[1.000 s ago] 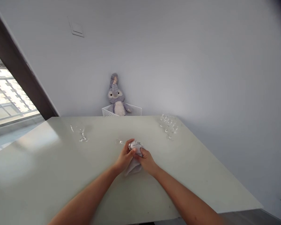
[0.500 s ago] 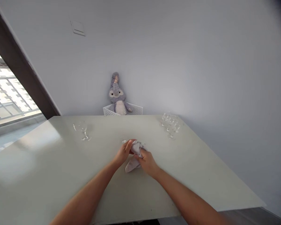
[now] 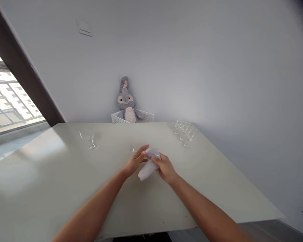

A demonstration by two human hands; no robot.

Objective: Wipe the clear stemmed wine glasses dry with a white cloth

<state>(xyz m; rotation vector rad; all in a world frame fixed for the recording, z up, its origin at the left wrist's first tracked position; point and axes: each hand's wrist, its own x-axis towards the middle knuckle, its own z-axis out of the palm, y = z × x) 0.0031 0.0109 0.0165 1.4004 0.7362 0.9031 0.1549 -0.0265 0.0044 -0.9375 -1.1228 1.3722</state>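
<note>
A pale cloth [image 3: 146,170] is bunched between my hands above the middle of the table, its loose end hanging toward me. My right hand [image 3: 165,167] is closed on the cloth, thumb on top. At the cloth's left side is my left hand [image 3: 136,160], its fingers partly spread around a shiny, clear part that looks like glass. Just beyond my left hand, a small clear glass piece [image 3: 132,149] shows; whether it joins what I hold cannot be made out.
Several small stemmed glasses [image 3: 183,132] stand at the back right of the pale table [image 3: 207,188]. A larger stemmed glass [image 3: 91,139] is at the back left. Behind the table, a plush toy [image 3: 129,104] sits in a white basket [image 3: 147,116] against the wall.
My right hand has shifted slightly right and up with the cloth. The fingers of my left hand have loosened and spread, and the cloth looks smoother with a shiny part showing.
</note>
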